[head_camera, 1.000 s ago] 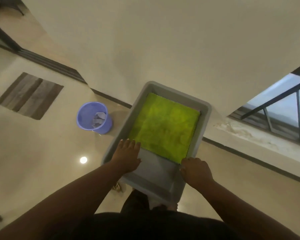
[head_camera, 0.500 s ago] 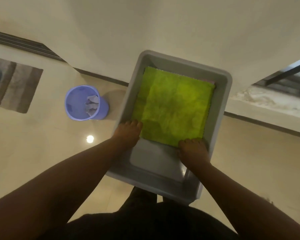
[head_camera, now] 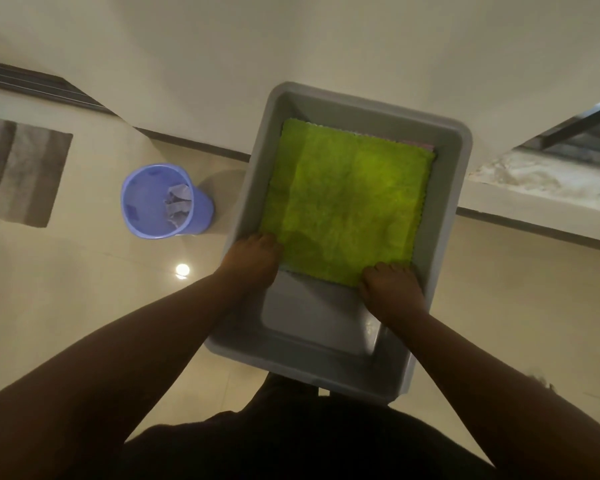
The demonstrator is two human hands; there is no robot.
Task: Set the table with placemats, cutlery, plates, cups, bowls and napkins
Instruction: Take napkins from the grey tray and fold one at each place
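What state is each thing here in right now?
green cloth: flat in tub, near corners held
grey tub: open, cloth inside
left hand: grips cloth's near-left corner
right hand: grips cloth's near-right corner
purple bin: upright, crumpled paper inside

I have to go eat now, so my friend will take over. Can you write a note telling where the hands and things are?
Left hand: grips the near left corner of the green cloth.
Right hand: grips its near right corner.
The cloth lies flat in the grey bin; a pinkish edge peeks out beneath its far side.
A purple wastebasket stands on the floor to the left.
Done: nothing laid yet; no table in view.
Left: lift the cloth out, then the whole setting.
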